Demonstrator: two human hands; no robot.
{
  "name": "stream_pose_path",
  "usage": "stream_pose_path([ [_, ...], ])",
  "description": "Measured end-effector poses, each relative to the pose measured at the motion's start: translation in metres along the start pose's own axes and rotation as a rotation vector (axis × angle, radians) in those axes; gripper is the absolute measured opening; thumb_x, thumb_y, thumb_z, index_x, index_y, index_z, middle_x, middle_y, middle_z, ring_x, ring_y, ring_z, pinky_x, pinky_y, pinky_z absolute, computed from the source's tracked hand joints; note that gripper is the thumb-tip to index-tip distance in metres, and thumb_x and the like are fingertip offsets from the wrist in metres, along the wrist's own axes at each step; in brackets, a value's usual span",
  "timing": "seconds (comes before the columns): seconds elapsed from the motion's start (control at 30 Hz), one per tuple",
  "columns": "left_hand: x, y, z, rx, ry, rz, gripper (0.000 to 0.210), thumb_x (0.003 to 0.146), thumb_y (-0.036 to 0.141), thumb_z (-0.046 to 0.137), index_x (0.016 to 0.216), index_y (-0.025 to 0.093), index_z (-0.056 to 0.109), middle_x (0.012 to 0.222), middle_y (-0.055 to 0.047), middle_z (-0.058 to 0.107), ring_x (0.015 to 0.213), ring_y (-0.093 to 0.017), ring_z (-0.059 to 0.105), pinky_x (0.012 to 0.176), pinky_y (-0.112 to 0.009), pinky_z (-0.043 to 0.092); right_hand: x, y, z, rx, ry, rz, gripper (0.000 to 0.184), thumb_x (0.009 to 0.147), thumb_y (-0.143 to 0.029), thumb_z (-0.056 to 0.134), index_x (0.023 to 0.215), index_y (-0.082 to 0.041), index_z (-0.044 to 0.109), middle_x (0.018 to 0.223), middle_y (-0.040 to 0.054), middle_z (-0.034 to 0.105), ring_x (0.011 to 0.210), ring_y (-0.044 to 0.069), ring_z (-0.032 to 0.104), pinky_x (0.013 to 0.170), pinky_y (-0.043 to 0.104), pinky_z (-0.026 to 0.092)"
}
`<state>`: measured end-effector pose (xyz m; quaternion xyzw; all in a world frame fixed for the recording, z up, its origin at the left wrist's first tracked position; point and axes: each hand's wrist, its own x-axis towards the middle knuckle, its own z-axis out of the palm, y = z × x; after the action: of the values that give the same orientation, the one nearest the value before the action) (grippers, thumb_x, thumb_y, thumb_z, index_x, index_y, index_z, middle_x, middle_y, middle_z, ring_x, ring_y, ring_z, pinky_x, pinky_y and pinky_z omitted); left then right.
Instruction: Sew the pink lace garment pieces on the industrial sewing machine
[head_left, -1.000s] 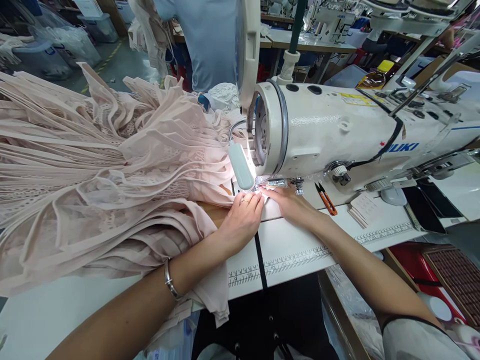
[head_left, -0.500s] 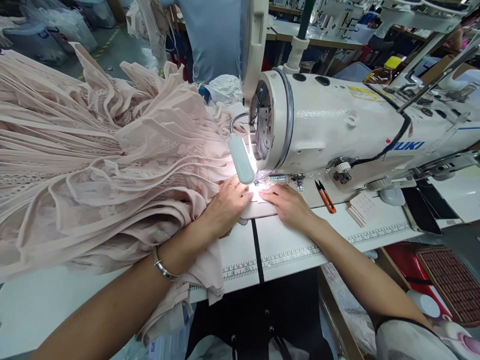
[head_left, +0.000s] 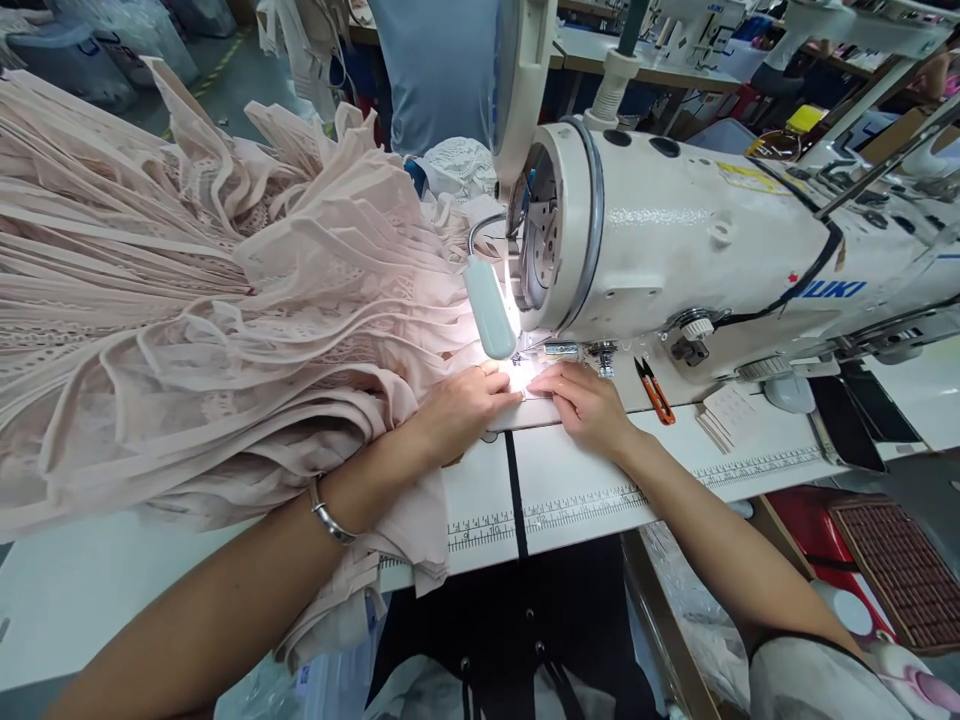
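Cloth (head_left: 519,380) at machine's (head_left: 667,230) L end touched by L hand (head_left: 466,402), R hand (head_left: 589,405); clamping can't be told; prob. soft, light, best edge-held.

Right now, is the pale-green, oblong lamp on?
On: the lamp glows along one edge; bright light falls between left hand and right hand.

Garment workshop/sewing factory floor: industrial sewing mach. (head_left: 660,230) w/ blue brand lettering (head_left: 834,289) at ctr-right, set on a white bench (head_left: 577,475) w/ ruler marks (head_left: 555,514) along its front edge, orange thread snips (head_left: 656,394) lying by it. Big heap of pale pink lacy fabric (head_left: 225,290) fills the left. Another mach. (head_left: 694,30) on a 2nd bench (head_left: 592,48) upper right, plus plastic bins (head_left: 71,72) & a yellow floor line (head_left: 217,72) upper left.
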<state>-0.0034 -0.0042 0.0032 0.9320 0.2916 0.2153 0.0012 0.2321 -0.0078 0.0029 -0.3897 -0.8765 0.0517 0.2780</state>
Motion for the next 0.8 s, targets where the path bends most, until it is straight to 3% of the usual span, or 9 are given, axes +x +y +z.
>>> stream_pose_path([
  [0.1,0.001,0.001,-0.001,0.094,0.005,0.04,0.029,0.102,0.008,0.042,0.097,0.015,0.07,0.081,-0.003,0.062,0.081,-0.017,0.055,0.069,-0.028,0.043,0.0,0.0,0.0,0.006,0.009,-0.038,0.033,0.09,-0.004,0.045,0.096,-0.024,0.071,0.095,0.0008,0.076,0.092,0.018,0.069,0.081,0.031,0.053],
  [0.23,0.003,0.006,-0.001,0.168,0.021,0.024,0.028,0.1,0.006,0.044,0.087,0.013,0.067,0.079,-0.005,0.061,0.078,-0.018,0.054,0.067,-0.029,0.043,0.0,0.001,0.001,0.01,0.04,-0.056,0.035,0.09,-0.002,0.044,0.095,-0.023,0.071,0.094,0.0009,0.076,0.091,0.017,0.068,0.079,0.031,0.053],
  [0.5,0.001,0.007,0.001,0.066,0.025,0.008,0.03,0.101,0.009,0.042,0.087,0.013,0.067,0.08,-0.006,0.063,0.078,-0.019,0.055,0.069,-0.03,0.046,0.001,-0.002,-0.002,0.061,0.022,-0.145,0.036,0.089,-0.003,0.047,0.098,-0.025,0.074,0.093,0.0007,0.074,0.09,0.018,0.064,0.074,0.032,0.052],
  [0.6,-0.004,0.005,-0.001,-0.005,0.03,-0.038,0.023,0.101,0.014,0.045,0.096,0.015,0.067,0.103,-0.01,0.068,0.099,-0.022,0.061,0.085,-0.035,0.051,0.001,-0.002,-0.006,0.088,-0.032,-0.169,0.036,0.09,-0.003,0.048,0.096,-0.025,0.076,0.091,0.0021,0.072,0.09,0.018,0.061,0.072,0.032,0.051],
  [0.7,-0.009,0.005,-0.001,-0.041,-0.014,-0.075,0.022,0.098,0.009,0.045,0.107,0.013,0.064,0.13,-0.016,0.063,0.126,-0.028,0.055,0.106,-0.045,0.047,0.0,0.0,-0.006,0.057,-0.041,-0.177,0.035,0.093,-0.005,0.048,0.095,-0.025,0.077,0.095,0.0042,0.072,0.092,0.019,0.06,0.073,0.032,0.052],
  [0.8,-0.01,0.006,-0.001,-0.03,-0.094,-0.097,0.03,0.096,0.003,0.04,0.115,0.011,0.061,0.138,-0.018,0.059,0.133,-0.029,0.052,0.113,-0.051,0.043,-0.002,0.001,-0.004,-0.006,-0.042,-0.165,0.037,0.095,-0.006,0.047,0.101,-0.026,0.077,0.104,0.005,0.073,0.098,0.019,0.061,0.079,0.034,0.054],
])
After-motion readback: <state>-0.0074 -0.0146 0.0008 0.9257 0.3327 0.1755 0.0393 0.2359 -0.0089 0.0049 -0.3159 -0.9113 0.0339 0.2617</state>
